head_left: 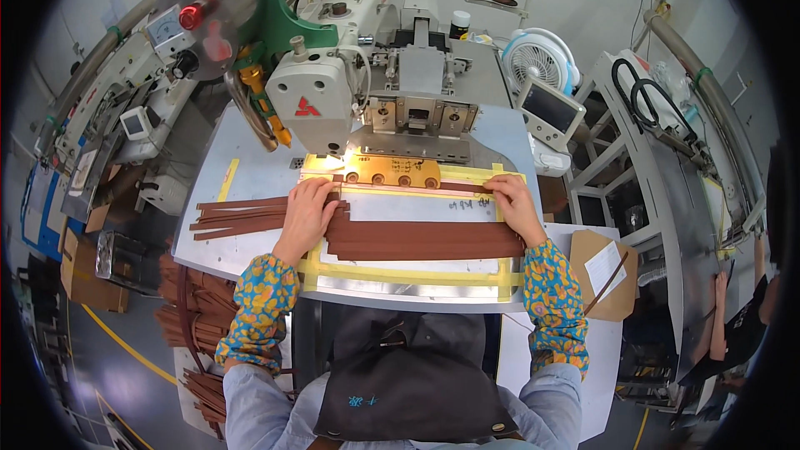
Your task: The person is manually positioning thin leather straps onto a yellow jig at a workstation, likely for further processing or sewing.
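Note:
A narrow brown strip [463,187] lies along the lower edge of a yellow template [392,170] with round cutouts, under the lit sewing machine head [312,96]. My right hand [514,207] pinches the strip's right end. At the template's left side my left hand [307,217] has its fingers closed at the strip's other end, partly hiding it. Just below both hands a flat row of brown strips [425,240] spans the work plate. More loose brown strips [237,215] fan out to the left of my left wrist.
A small screen [550,110] and a white fan [540,62] stand at the back right. Bundles of brown strips [196,304] hang below the table's left edge. A cardboard piece with paper [604,273] lies at right. Another person's arm [719,317] shows at the far right.

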The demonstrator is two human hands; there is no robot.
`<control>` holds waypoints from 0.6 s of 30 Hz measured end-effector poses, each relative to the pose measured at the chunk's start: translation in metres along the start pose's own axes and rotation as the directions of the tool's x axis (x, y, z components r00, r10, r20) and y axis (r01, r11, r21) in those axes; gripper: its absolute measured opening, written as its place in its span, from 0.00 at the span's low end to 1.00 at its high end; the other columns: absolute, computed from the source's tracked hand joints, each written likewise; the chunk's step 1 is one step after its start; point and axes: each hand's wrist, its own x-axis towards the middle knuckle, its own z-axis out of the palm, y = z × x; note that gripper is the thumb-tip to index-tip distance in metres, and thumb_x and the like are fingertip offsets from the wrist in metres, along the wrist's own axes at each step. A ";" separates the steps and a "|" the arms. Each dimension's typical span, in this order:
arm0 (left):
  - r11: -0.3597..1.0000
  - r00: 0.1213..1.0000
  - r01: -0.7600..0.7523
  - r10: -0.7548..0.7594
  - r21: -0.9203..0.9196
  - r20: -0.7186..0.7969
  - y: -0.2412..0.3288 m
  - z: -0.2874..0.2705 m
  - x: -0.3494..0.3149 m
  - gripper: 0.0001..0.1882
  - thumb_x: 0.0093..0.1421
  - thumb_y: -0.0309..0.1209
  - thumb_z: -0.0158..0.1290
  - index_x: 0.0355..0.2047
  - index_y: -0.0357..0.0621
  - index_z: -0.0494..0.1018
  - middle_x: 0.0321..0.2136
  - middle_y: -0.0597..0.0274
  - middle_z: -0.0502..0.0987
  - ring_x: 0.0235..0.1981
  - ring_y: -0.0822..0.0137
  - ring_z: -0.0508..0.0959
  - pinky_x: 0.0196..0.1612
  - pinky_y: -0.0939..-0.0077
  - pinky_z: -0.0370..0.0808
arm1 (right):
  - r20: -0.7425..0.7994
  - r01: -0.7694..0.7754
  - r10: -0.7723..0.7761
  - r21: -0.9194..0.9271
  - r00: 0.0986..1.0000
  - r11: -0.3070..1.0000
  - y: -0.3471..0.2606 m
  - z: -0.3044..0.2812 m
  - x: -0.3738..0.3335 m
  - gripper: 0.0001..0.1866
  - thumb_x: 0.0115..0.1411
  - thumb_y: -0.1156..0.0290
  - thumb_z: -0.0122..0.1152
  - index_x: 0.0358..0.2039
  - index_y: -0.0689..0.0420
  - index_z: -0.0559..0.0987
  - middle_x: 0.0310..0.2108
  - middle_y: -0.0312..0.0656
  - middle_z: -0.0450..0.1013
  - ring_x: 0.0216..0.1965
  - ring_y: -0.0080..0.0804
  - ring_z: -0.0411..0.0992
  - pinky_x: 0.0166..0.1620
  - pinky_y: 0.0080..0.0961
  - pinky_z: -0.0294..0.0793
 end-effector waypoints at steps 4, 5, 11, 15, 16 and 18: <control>0.993 0.994 0.110 -0.110 0.039 0.006 -0.011 -0.003 -0.023 0.13 0.57 0.28 0.55 0.43 0.40 0.71 0.42 0.56 0.73 0.48 0.55 0.70 0.51 0.62 0.66 | -0.209 -0.159 0.190 0.157 0.959 0.975 0.018 0.000 -0.004 0.10 0.57 0.82 0.52 0.34 0.59 0.81 0.37 0.43 0.76 0.41 0.41 0.71 0.46 0.30 0.70; 0.989 0.992 0.122 -0.122 0.080 -0.004 -0.012 -0.004 -0.026 0.13 0.57 0.28 0.55 0.42 0.40 0.71 0.42 0.56 0.73 0.47 0.55 0.70 0.51 0.62 0.66 | -0.242 -0.211 0.250 0.176 0.937 0.962 0.023 0.002 -0.005 0.10 0.58 0.82 0.51 0.34 0.58 0.81 0.38 0.43 0.76 0.41 0.41 0.71 0.45 0.29 0.71; 0.969 0.963 0.247 -0.248 -0.019 -0.104 -0.036 -0.003 -0.031 0.10 0.57 0.21 0.50 0.41 0.39 0.72 0.41 0.51 0.72 0.45 0.49 0.70 0.50 0.61 0.68 | -0.299 -0.228 0.238 0.069 0.924 0.971 0.015 0.004 -0.007 0.12 0.55 0.85 0.48 0.32 0.58 0.80 0.34 0.41 0.75 0.39 0.41 0.71 0.42 0.31 0.71; 0.967 0.957 0.250 -0.254 -0.045 -0.138 -0.071 -0.004 -0.034 0.10 0.57 0.20 0.49 0.40 0.40 0.73 0.41 0.52 0.73 0.45 0.49 0.70 0.50 0.61 0.68 | -0.277 -0.198 0.201 0.041 0.940 0.979 0.007 0.009 -0.006 0.13 0.53 0.87 0.49 0.31 0.58 0.80 0.33 0.41 0.74 0.38 0.42 0.69 0.41 0.33 0.70; 0.968 0.958 0.246 -0.251 -0.048 -0.137 -0.079 -0.005 -0.034 0.10 0.57 0.20 0.49 0.40 0.40 0.73 0.41 0.52 0.73 0.45 0.49 0.70 0.50 0.61 0.68 | -0.279 -0.201 0.204 0.038 0.938 0.979 0.007 0.009 -0.006 0.13 0.53 0.87 0.49 0.31 0.58 0.80 0.33 0.41 0.74 0.38 0.42 0.69 0.41 0.33 0.70; 0.963 0.954 0.257 -0.266 -0.077 -0.141 -0.089 -0.010 -0.035 0.09 0.58 0.20 0.49 0.39 0.39 0.73 0.40 0.52 0.73 0.44 0.49 0.70 0.50 0.61 0.68 | -0.280 -0.182 0.176 0.003 0.944 0.983 0.009 0.011 -0.006 0.12 0.53 0.86 0.49 0.31 0.58 0.80 0.33 0.42 0.74 0.38 0.42 0.70 0.41 0.33 0.71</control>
